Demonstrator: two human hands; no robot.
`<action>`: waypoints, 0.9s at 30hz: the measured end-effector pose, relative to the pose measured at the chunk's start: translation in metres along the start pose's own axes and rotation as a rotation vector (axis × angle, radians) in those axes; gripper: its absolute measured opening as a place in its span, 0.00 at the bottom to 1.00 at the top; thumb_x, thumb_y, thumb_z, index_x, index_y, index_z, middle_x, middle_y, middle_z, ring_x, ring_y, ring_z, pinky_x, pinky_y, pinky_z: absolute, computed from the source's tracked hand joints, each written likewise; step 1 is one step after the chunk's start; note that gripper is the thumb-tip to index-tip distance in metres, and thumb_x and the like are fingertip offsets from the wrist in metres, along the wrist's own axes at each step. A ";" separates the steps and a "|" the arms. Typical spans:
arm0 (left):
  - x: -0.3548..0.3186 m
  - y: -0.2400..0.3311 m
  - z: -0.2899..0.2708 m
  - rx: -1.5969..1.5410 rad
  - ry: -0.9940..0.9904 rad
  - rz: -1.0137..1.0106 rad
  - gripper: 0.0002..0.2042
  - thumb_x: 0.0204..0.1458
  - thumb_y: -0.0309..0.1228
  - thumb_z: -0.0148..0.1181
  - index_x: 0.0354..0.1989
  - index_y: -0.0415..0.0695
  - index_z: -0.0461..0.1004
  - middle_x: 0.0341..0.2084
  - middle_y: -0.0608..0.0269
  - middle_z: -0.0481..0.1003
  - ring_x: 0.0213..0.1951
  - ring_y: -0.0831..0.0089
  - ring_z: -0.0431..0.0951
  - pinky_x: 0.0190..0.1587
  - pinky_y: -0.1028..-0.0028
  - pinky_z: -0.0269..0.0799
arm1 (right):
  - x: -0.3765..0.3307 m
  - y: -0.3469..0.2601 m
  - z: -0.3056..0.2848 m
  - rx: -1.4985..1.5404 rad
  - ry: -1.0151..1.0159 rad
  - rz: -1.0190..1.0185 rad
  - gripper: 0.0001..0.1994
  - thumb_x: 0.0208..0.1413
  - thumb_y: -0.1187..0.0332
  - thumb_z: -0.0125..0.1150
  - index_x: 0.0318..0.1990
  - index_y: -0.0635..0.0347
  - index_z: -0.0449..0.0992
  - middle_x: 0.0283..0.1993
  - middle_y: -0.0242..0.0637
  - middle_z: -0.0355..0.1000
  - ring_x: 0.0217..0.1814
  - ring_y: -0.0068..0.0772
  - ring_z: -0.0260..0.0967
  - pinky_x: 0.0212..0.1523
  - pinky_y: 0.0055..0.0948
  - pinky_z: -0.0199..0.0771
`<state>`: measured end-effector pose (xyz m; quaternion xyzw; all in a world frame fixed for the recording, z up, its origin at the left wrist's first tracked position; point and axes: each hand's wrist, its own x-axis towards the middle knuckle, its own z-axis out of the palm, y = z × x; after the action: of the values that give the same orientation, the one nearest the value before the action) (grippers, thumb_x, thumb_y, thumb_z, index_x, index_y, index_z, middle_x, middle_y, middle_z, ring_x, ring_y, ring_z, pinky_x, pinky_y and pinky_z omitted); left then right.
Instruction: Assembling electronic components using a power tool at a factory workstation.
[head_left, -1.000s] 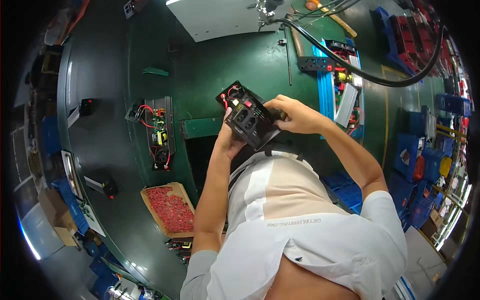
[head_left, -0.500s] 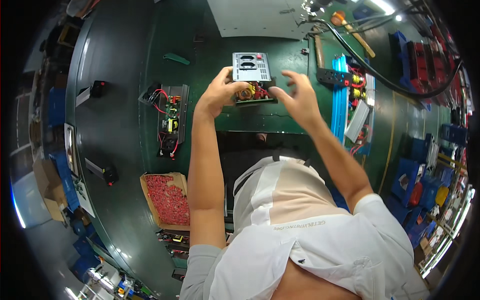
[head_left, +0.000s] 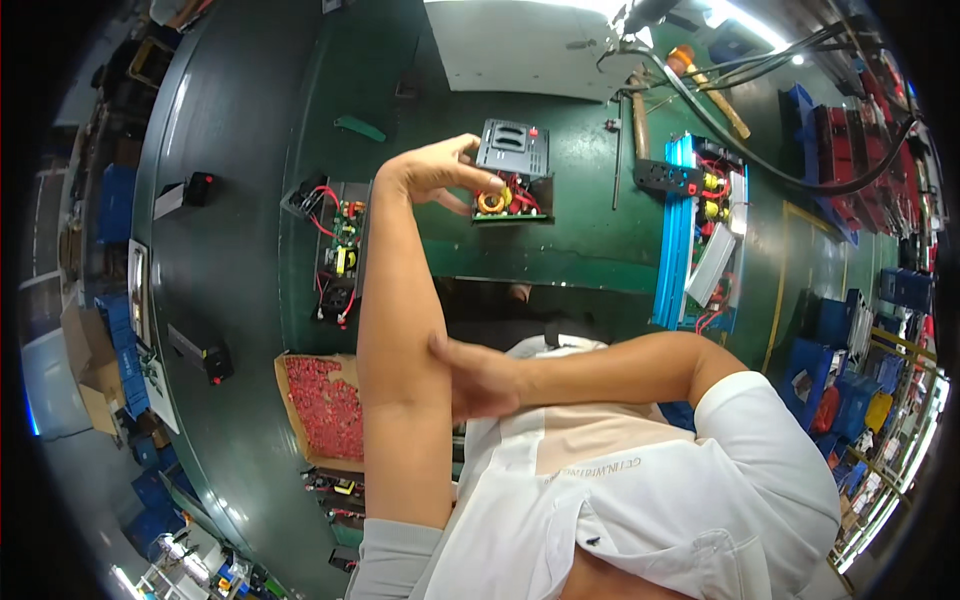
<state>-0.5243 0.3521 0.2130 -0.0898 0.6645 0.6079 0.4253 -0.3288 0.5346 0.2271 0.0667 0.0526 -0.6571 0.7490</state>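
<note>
An electronics workshop: green workbench (head_left: pixel 560 245), open circuit boards (head_left: pixel 340 250), blue parts bins (head_left: pixel 850 330), hanging cables (head_left: pixel 760 160).

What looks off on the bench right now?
Nothing is spilled or broken. The open electronic unit lies on the green bench with its coil and red wires exposed, the left hand touching it. Oddly, the right hand rests on the left forearm, not the work.

The left hand (head_left: pixel 432 175) covered the near-left corner of the open electronic unit (head_left: pixel 512 185), so its grip there could not be read. The right hand (head_left: pixel 478 378) lay against the left forearm, palm hidden. Parts inside the blue bins (head_left: pixel 850 330) were too small to tell.
</note>
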 end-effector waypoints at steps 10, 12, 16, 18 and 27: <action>-0.008 -0.008 0.000 -0.014 0.011 0.025 0.38 0.43 0.36 0.78 0.63 0.46 0.63 0.52 0.57 0.74 0.56 0.63 0.74 0.50 0.49 0.76 | 0.000 0.039 0.013 0.215 0.064 0.272 0.51 0.51 0.24 0.54 0.64 0.65 0.65 0.60 0.48 0.69 0.64 0.44 0.68 0.55 0.41 0.79; -0.005 -0.006 -0.001 -0.020 0.005 0.030 0.40 0.42 0.38 0.79 0.63 0.44 0.62 0.54 0.56 0.74 0.57 0.62 0.74 0.53 0.46 0.74 | -0.001 0.037 0.011 0.128 0.133 0.275 0.47 0.53 0.27 0.56 0.62 0.65 0.67 0.54 0.46 0.71 0.57 0.40 0.71 0.51 0.37 0.79; -0.010 -0.009 0.010 -0.001 0.095 0.069 0.40 0.44 0.43 0.77 0.63 0.42 0.64 0.53 0.53 0.75 0.57 0.61 0.74 0.54 0.47 0.75 | -0.016 0.010 -0.019 -0.257 0.253 0.290 0.31 0.61 0.45 0.65 0.56 0.68 0.71 0.28 0.35 0.74 0.31 0.28 0.74 0.34 0.24 0.79; -0.017 -0.014 0.020 -0.001 0.170 0.094 0.37 0.46 0.46 0.74 0.63 0.43 0.66 0.54 0.53 0.75 0.57 0.62 0.74 0.52 0.52 0.76 | -0.049 -0.038 0.015 -0.919 0.444 0.147 0.29 0.62 0.51 0.65 0.58 0.70 0.71 0.32 0.38 0.77 0.35 0.29 0.77 0.32 0.28 0.80; -0.015 -0.044 0.065 -0.189 0.487 0.250 0.32 0.56 0.46 0.68 0.63 0.40 0.67 0.50 0.56 0.76 0.53 0.70 0.76 0.48 0.68 0.75 | -0.076 -0.265 -0.040 -1.645 1.369 -0.564 0.43 0.54 0.45 0.71 0.68 0.68 0.62 0.60 0.55 0.72 0.60 0.38 0.73 0.54 0.32 0.76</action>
<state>-0.4575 0.3929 0.1977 -0.1898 0.6934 0.6754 0.1644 -0.6009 0.5817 0.1920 -0.1166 0.8896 -0.3932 0.2008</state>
